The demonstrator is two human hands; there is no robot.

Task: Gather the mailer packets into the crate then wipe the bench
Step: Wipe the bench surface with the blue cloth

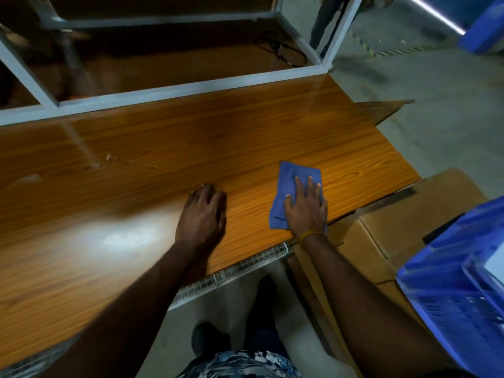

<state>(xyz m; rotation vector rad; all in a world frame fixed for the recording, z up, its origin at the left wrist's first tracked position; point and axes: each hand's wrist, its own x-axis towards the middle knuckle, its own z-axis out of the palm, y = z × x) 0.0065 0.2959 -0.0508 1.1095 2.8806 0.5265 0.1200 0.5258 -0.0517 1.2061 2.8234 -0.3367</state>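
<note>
A folded blue cloth point(291, 177) lies on the wooden bench point(163, 148) near its right front corner. My right hand point(306, 207) presses flat on the cloth with straight, spread fingers. My left hand point(204, 214) rests palm down on the bare wood, a little to the left of the cloth, fingers slightly bent and holding nothing. A blue plastic crate point(458, 290) stands at the lower right, beside the bench; a pale packet shows inside it at the frame's right edge. No mailer packets lie on the bench top.
Cardboard boxes point(392, 230) sit between the bench's right end and the crate. A white metal frame point(174, 90) runs along the bench's back edge. A wire mesh strip point(245, 264) lines the front edge. Another blue crate point(485, 28) and a person's legs point(324, 23) are far right.
</note>
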